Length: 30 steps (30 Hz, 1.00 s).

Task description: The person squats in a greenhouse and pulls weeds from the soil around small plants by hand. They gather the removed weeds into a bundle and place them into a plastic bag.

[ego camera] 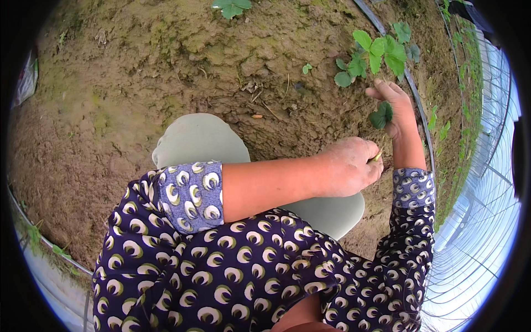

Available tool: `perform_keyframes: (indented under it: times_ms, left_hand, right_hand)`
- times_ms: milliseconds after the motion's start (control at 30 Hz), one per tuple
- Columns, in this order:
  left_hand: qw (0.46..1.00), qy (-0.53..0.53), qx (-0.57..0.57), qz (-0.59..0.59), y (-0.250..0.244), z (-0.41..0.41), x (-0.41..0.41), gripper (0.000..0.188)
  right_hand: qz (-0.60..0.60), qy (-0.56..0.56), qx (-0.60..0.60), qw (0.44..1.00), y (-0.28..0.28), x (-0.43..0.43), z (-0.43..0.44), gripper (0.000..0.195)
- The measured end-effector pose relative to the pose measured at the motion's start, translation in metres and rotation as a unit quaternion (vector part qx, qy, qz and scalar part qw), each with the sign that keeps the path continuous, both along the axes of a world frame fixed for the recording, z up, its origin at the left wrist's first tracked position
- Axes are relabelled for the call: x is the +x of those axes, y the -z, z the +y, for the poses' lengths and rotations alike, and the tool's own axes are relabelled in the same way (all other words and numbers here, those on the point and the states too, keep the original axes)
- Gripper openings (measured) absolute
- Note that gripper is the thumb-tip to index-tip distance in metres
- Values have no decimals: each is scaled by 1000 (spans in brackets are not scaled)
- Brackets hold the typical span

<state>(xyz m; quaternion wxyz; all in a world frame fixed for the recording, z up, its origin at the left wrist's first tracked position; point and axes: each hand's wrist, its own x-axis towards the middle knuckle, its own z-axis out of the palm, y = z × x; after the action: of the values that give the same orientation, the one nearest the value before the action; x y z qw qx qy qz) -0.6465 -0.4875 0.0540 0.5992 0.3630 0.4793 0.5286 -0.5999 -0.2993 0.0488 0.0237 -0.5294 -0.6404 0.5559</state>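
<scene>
My left hand (350,168) reaches across to the right, its fingers closed around a small yellow-green piece (376,156), perhaps a stem; most of it is hidden in the fist. Above it, my right hand (394,101) is at the lower edge of a leafy green plant (375,56) that looks like a strawberry plant. A dark green lobed leaf (381,115) lies in front of the right palm. Whether the right fingers pinch a stem cannot be made out.
A black drip-irrigation hose (420,99) runs along the soil bed (186,74) beside the plant. A tiny seedling (307,68) and another leafy plant (231,7) grow farther off. My knees (201,139) rest low over the soil. Clear greenhouse film (477,232) curves at right.
</scene>
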Motion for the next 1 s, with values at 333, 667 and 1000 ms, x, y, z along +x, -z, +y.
perform_keyframes:
  times_ms: [333,667,1000]
  left_hand:
    - [999,-3,20,-32,-3,-1,9,20]
    - [999,1,33,-11,-2,-3,8,22]
    - [1000,17,-1,3,-4,-7,-3,23]
  right_hand:
    - [-218,-194,224,930,33,-35,-18,39]
    - [-188,-218,162,944,29,-26,22,22]
    - [-269,-397,245,843,-4,-52,39,22]
